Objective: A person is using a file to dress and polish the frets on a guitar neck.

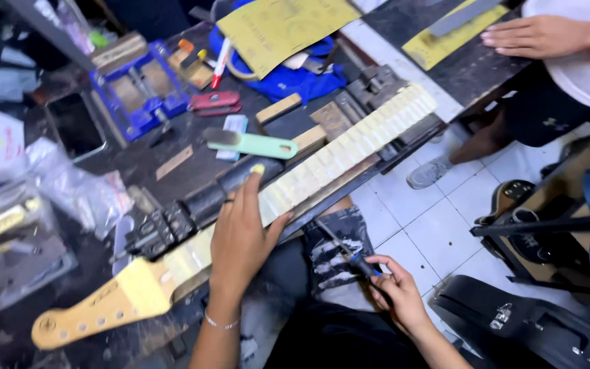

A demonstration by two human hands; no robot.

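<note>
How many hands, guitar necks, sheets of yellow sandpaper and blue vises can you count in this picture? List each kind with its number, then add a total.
Hands: 3, the left hand, the right hand, a co-worker's hand
Guitar necks: 1
Yellow sandpaper sheets: 2
Blue vises: 1
Total: 7

The bench (138, 164) is dark, scuffed and cluttered. A pale guitar neck (295, 184) lies diagonally across its near edge, headstock toward the lower left, seated in a dark vise (172, 222). Behind the neck lie a mint-green handled tool (254, 143), a red clamp-like tool (214, 102), a blue metal jig (141, 92) and small wooden blocks (278, 109). A blue cloth (295, 78) carries a yellow abrasive sheet (281, 24). A phone (76, 126) lies at the left, beside clear plastic bags (83, 184). A second yellow sheet (438, 41) lies at the far right end.
</note>
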